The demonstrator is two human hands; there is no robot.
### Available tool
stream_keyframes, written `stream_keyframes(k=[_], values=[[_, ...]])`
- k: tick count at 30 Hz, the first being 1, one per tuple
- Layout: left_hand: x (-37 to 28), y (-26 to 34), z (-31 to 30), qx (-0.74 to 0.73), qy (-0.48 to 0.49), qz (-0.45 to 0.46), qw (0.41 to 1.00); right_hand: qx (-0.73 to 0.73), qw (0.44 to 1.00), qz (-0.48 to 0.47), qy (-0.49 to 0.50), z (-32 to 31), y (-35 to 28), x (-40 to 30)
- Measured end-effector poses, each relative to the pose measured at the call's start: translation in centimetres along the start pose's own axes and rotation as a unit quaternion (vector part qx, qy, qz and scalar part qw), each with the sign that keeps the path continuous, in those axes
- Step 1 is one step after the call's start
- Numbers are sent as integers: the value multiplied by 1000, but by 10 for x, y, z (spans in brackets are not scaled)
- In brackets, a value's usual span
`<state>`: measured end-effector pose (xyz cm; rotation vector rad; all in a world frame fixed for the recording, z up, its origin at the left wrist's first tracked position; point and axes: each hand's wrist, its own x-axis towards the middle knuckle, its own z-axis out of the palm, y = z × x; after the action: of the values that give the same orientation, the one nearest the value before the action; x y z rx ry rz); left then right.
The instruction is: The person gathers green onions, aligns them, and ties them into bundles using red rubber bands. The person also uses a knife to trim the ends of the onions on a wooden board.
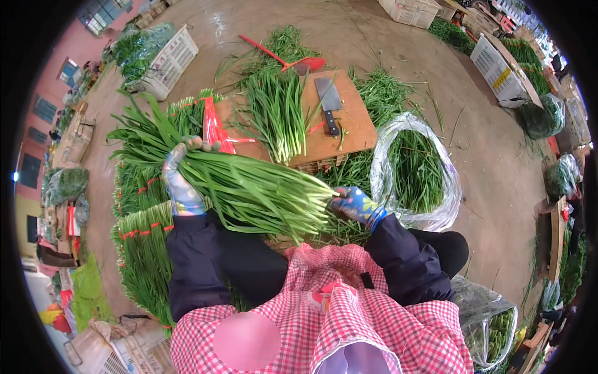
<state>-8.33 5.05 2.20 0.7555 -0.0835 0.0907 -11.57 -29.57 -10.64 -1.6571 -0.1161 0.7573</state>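
A large bundle of green garlic chives (252,187) lies across my lap, held in my gloved left hand (184,177), whose fingers curl over its leafy part. At the pale stem ends, my right hand (355,203), in a blue flowered glove, pinches some stem tips. Beyond them, a smaller heap of chives (280,112) rests on a wooden board (359,126). A cleaver (329,105) with a black handle lies to its right on that board. Red plastic strips (215,126) hang at the board's left side.
Chive bundles tied with red strips (145,252) are stacked at left. An open clear plastic bag (451,187) of greens stands at right. Loose leaves surround the board, with a red long-handled tool (266,49) behind. A white crate (173,61) stands at the upper left, another (500,72) at the upper right.
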Motion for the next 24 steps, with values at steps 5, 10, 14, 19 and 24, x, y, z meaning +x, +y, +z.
stream_keyframes(k=[5, 10, 14, 19, 24], values=[[15, 32, -31, -37, 11, 17, 999, 99, 992, -4, 79, -18, 8, -20], [14, 37, -25, -14, 80, 48, 995, 107, 991, -21, 82, -36, 25, -32], [5, 37, -12, 45, 196, 54, 978, 156, 980, -121, 33, -12, 6, -33], [8, 30, -21, 67, 222, 83, 969, 212, 962, -166, 44, 18, -25, -23], [3, 19, -24, 86, 229, 91, 965, 199, 951, -193, 135, 37, -30, -10]])
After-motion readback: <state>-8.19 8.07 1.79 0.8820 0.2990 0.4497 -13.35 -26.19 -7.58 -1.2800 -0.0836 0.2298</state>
